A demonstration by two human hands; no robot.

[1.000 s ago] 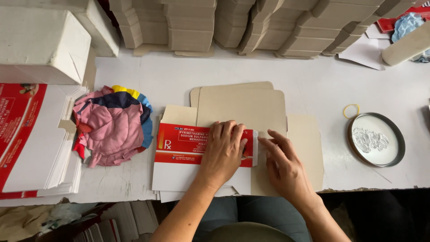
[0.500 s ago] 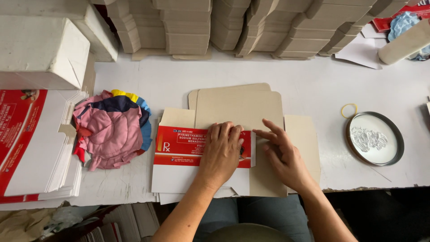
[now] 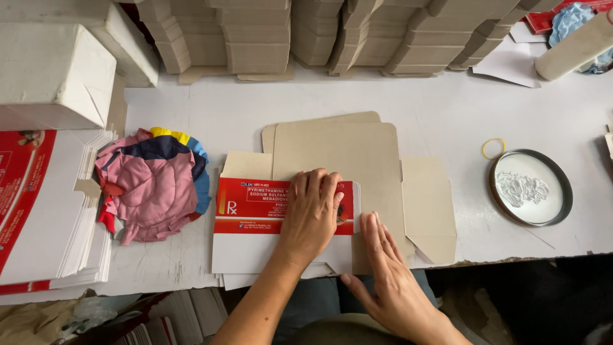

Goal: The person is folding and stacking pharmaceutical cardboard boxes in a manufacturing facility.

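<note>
Palm of your left hand (image 3: 311,214) lay flat and open on the folded red-and-white carton (image 3: 284,220), whose long axis ran left to right, while your right hand (image 3: 389,271), also open and holding nothing, rested just right of it on the brown flap (image 3: 364,153).

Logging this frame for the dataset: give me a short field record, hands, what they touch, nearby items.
left hand: flat, palm down on the red-and-white printed carton blank
right hand: flat, fingers together, on the plain brown flap beside it
left of carton: bundle of coloured rags
far left: stack of flat printed cartons
right: round metal dish with white paste; yellow rubber band
back: rows of stacked folded blanks
surface: white table
</note>
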